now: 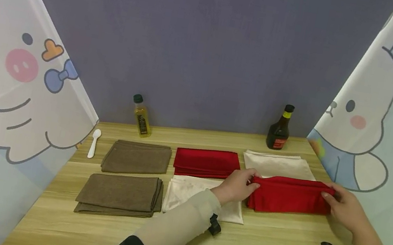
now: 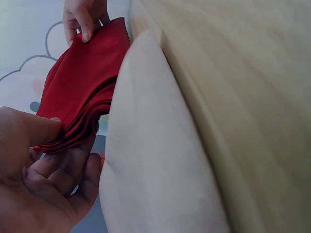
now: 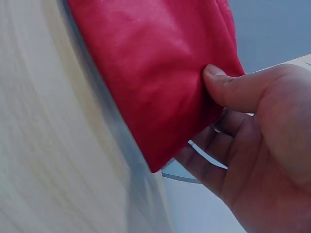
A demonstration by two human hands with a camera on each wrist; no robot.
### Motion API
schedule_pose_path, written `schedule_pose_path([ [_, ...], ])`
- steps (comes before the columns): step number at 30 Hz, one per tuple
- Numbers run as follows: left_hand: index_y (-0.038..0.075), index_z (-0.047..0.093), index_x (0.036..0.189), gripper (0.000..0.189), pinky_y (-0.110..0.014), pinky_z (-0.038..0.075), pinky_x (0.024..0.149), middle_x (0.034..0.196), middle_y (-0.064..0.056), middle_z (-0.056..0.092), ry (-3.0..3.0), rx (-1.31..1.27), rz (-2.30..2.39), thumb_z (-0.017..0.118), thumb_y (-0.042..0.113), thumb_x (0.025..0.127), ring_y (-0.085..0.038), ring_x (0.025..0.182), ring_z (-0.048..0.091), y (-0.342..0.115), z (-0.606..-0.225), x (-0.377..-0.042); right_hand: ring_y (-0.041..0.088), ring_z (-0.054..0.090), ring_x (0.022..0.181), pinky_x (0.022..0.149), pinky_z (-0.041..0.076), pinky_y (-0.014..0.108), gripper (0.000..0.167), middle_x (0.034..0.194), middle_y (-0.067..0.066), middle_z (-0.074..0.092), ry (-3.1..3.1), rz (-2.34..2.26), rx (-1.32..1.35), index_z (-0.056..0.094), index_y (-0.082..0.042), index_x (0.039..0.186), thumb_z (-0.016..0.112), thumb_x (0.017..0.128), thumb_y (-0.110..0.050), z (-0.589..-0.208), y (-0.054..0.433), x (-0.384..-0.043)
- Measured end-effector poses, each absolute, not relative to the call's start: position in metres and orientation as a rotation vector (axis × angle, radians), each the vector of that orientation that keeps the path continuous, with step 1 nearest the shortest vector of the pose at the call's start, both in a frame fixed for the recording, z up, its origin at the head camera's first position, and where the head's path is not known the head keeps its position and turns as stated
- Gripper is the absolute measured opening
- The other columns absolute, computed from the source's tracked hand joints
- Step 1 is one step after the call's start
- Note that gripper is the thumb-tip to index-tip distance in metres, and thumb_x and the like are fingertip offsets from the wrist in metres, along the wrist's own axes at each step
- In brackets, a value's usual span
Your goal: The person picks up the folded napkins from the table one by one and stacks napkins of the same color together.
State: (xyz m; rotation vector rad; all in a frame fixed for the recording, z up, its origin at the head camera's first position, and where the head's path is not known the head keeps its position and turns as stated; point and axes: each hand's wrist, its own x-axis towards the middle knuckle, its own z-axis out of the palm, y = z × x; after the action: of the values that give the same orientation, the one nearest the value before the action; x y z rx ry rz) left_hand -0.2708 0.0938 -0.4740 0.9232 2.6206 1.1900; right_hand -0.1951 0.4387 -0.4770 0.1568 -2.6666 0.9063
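Observation:
Between both hands a folded red cloth is held up by its two ends at the right of the table. My left hand pinches its left end, thumb on the front, fingers behind; in the left wrist view several stacked layers of the red cloth show at that end. My right hand pinches the right end near the upper corner. The right wrist view shows the thumb on the red cloth, whose lower corner hangs beside the wooden table. A folded cream cloth lies behind, partly hidden by it.
Another folded red cloth lies left of my left hand, with a cream cloth under my forearm. Two folded brown cloths and a white spoon are further left. An oil bottle and a dark sauce bottle stand at the back.

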Motion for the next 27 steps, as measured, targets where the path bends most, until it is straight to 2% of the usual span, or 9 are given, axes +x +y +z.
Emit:
schedule_pose_path([
  [3, 0.022, 0.069, 0.128, 0.023, -0.017, 0.051, 0.072, 0.102, 0.012, 0.068, 2.594, 0.924, 1.243, 0.068, 0.022, 0.105, 0.000, 0.088, 0.061, 0.094, -0.472, -0.269, -0.016, 0.045, 0.083, 0.067, 0.039, 0.011, 0.027, 0.101, 0.027, 0.070, -2.651, 0.924, 0.113, 0.064, 0.007, 0.127, 0.065, 0.103, -0.007, -0.476, 0.441, -0.193],
  [6, 0.022, 0.068, 0.130, 0.025, -0.018, 0.051, 0.072, 0.102, 0.013, 0.065, 2.577, 0.925, 1.286, 0.067, 0.023, 0.105, -0.001, 0.085, 0.060, 0.093, -0.470, -0.267, -0.019, 0.045, 0.088, 0.069, 0.039, 0.009, 0.030, 0.105, 0.020, 0.072, -2.621, 0.936, 0.067, 0.064, 0.004, 0.129, 0.068, 0.103, -0.011, -0.475, 0.442, -0.191],
  [9, 0.022, 0.067, 0.131, 0.025, -0.020, 0.052, 0.072, 0.098, 0.012, 0.064, 2.549, 0.934, 1.355, 0.066, 0.022, 0.106, -0.003, 0.081, 0.059, 0.090, -0.467, -0.267, -0.010, 0.050, 0.075, 0.061, 0.041, 0.015, 0.032, 0.086, 0.005, 0.068, -2.583, 0.996, 0.053, 0.063, 0.002, 0.131, 0.068, 0.103, -0.014, -0.472, 0.442, -0.189],
  [12, 0.023, 0.065, 0.132, 0.026, -0.021, 0.052, 0.070, 0.094, 0.012, 0.062, 2.525, 0.945, 1.430, 0.065, 0.020, 0.106, -0.004, 0.078, 0.059, 0.084, -0.464, -0.267, 0.005, 0.050, 0.060, 0.052, 0.041, 0.023, 0.029, 0.068, -0.001, 0.056, -2.529, 1.077, 0.062, 0.063, -0.004, 0.130, 0.068, 0.104, -0.014, -0.469, 0.440, -0.188],
  [14, 0.025, 0.065, 0.133, 0.027, -0.021, 0.052, 0.069, 0.093, 0.012, 0.062, 2.514, 0.951, 1.481, 0.065, 0.019, 0.106, -0.004, 0.079, 0.058, 0.080, -0.461, -0.267, 0.013, 0.047, 0.053, 0.047, 0.038, 0.028, 0.026, 0.063, 0.000, 0.050, -2.492, 1.130, 0.077, 0.066, -0.012, 0.129, 0.069, 0.103, -0.014, -0.465, 0.437, -0.187],
  [17, 0.027, 0.064, 0.134, 0.029, -0.021, 0.052, 0.066, 0.091, 0.012, 0.064, 2.486, 0.960, 1.551, 0.065, 0.019, 0.106, -0.004, 0.074, 0.058, 0.073, -0.456, -0.268, 0.014, 0.045, 0.051, 0.045, 0.036, 0.030, 0.026, 0.063, -0.001, 0.049, -2.436, 1.162, 0.104, 0.068, -0.019, 0.127, 0.071, 0.102, -0.013, -0.459, 0.430, -0.189],
  [22, 0.024, 0.064, 0.136, 0.031, -0.026, 0.056, 0.058, 0.087, 0.009, 0.067, 2.403, 0.961, 1.663, 0.067, 0.019, 0.105, -0.010, 0.060, 0.061, 0.058, -0.454, -0.270, 0.011, 0.045, 0.054, 0.045, 0.035, 0.030, 0.029, 0.066, -0.002, 0.052, -2.407, 1.157, 0.180, 0.066, -0.002, 0.127, 0.072, 0.099, -0.005, -0.450, 0.418, -0.194],
  [24, 0.023, 0.063, 0.138, 0.033, -0.029, 0.058, 0.057, 0.088, 0.008, 0.068, 2.372, 0.951, 1.699, 0.068, 0.019, 0.105, -0.012, 0.061, 0.062, 0.051, -0.454, -0.270, 0.008, 0.049, 0.058, 0.047, 0.037, 0.027, 0.029, 0.070, -0.004, 0.057, -2.433, 1.125, 0.180, 0.066, -0.001, 0.126, 0.073, 0.099, -0.006, -0.448, 0.414, -0.195],
  [27, 0.024, 0.063, 0.140, 0.036, -0.030, 0.058, 0.059, 0.090, 0.008, 0.070, 2.350, 0.932, 1.738, 0.068, 0.020, 0.105, -0.011, 0.071, 0.063, 0.042, -0.454, -0.269, 0.005, 0.056, 0.066, 0.053, 0.042, 0.022, 0.029, 0.078, -0.008, 0.065, -2.471, 1.072, 0.192, 0.066, -0.001, 0.126, 0.073, 0.099, -0.009, -0.443, 0.410, -0.197],
])
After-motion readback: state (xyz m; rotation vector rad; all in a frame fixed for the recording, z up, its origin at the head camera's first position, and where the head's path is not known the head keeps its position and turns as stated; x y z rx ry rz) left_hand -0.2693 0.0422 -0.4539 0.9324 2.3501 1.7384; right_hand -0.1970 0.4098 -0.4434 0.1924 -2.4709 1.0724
